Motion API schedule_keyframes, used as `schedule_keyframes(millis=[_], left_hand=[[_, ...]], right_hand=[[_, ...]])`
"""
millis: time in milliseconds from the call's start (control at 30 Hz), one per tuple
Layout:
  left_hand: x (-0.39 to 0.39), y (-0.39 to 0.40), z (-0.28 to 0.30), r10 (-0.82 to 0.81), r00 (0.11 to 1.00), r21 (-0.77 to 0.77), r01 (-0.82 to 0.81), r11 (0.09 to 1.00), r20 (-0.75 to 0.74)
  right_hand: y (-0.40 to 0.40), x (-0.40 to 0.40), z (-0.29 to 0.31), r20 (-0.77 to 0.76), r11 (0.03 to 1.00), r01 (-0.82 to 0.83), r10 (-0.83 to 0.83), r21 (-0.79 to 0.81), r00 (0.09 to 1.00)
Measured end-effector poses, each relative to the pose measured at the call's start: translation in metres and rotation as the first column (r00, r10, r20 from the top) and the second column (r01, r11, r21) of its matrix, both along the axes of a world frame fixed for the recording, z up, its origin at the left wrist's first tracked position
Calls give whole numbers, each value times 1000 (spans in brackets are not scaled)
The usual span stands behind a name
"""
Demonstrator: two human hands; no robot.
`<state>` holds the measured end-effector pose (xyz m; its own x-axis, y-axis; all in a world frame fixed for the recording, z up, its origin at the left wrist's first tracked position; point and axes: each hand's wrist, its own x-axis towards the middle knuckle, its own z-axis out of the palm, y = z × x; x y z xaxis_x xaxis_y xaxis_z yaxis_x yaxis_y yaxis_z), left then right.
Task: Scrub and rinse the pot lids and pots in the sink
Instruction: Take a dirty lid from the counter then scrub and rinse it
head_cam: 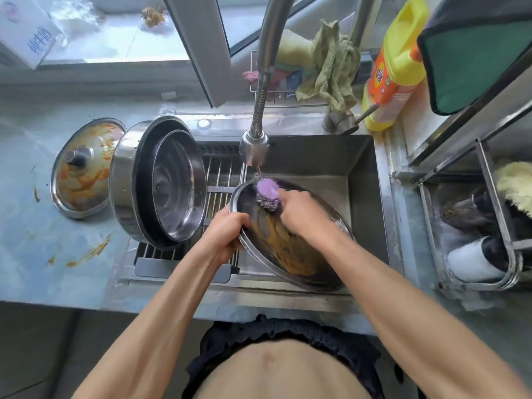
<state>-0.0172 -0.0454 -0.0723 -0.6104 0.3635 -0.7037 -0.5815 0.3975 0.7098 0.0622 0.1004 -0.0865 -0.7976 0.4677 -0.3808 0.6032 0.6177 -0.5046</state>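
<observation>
In the head view, a steel pot lid (290,249), smeared inside with orange residue, is held tilted over the sink (362,182), just below the faucet head (254,149). Its left rim is gripped by the left hand (223,236), fingers curled over the edge. A steel-wool scrubber with a purple handle (267,194) is clasped by the right hand (305,216) and pressed against the upper part of the lid's inner face. A thin stream of water is seen falling from the faucet onto the scrubber.

On a drain rack (218,180) across the left part of the sink, a large steel pot (126,182) is propped on its side, with a smaller pot (177,185) nested inside it. Beside it, on the tabletop (28,254), a second lid (83,168) is laid knob up, stained orange. Orange streaks are seen on the tabletop nearby. A yellow detergent bottle (394,61) is stood behind the sink's right corner, beside a green cloth (331,67).
</observation>
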Motion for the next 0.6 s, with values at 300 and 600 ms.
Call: schedule_keyframes(millis=[300, 600], left_hand=[[0, -5, 2, 12, 1000, -11, -12, 1000, 21], [0, -4, 3, -6, 1000, 5, 6, 1000, -19]], right_hand=[[-17, 6, 1, -32, 995, -75, 73, -64, 997], [-21, 11, 1, -74, 994, -79, 74, -71, 995]])
